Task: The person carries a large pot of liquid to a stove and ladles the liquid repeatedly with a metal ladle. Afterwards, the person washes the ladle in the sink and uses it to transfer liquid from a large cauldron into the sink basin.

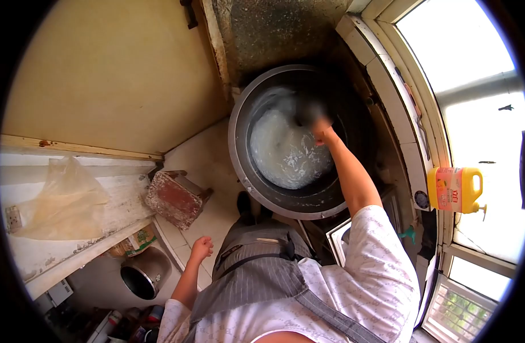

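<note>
My right hand reaches over a large dark pot with a wide metal rim. Its fingers look curled, but a grey smear covers much of it, and what it grips cannot be made out. Below the hand, whitish cloudy liquid with streaks of foam fills the lower part of the pot. My left hand hangs beside my apron, its fingers curled into a loose fist with nothing in it.
A worn reddish stool stands left of the pot. A plastic sheet lies on the white counter, above a metal pot. On the windowsill at right stands a yellow jug with a pump.
</note>
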Action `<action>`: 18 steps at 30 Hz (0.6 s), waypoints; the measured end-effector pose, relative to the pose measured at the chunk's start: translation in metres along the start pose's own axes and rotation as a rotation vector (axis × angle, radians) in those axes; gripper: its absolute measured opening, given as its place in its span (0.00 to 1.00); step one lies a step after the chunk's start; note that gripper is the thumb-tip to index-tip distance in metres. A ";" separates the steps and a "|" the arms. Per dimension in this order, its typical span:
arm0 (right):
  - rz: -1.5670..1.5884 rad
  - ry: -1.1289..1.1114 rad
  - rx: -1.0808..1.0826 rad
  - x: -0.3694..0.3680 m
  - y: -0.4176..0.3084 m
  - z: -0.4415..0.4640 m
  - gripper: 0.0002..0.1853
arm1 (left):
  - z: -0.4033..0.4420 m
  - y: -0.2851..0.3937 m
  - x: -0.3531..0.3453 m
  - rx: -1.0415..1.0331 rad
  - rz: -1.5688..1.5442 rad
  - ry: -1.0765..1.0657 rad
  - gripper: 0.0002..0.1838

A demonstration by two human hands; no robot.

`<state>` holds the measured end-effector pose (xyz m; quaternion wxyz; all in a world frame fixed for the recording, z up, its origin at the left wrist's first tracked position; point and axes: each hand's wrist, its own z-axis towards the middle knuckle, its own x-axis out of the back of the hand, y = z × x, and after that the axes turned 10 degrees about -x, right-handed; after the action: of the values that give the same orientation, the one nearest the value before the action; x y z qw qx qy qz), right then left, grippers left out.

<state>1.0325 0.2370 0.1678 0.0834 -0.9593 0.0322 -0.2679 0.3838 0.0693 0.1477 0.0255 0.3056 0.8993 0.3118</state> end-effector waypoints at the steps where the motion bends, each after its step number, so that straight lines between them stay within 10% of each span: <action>1: -0.094 0.112 -0.035 0.007 0.005 -0.001 0.05 | 0.000 -0.004 -0.001 0.012 -0.007 -0.008 0.17; 7: -0.832 0.556 0.467 0.021 0.093 -0.057 0.10 | 0.003 -0.017 -0.014 0.052 0.015 -0.053 0.17; 12: -1.178 -0.117 0.033 -0.012 0.080 -0.078 0.07 | 0.005 -0.019 -0.020 0.016 0.068 -0.088 0.16; 18: -0.268 -0.494 -0.048 -0.026 0.028 -0.089 0.08 | 0.003 -0.014 -0.017 0.000 0.031 -0.046 0.16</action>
<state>0.9634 0.1995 0.2241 0.0300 -0.9929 -0.1102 -0.0339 0.3911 0.0528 0.1345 0.0413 0.3266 0.8936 0.3051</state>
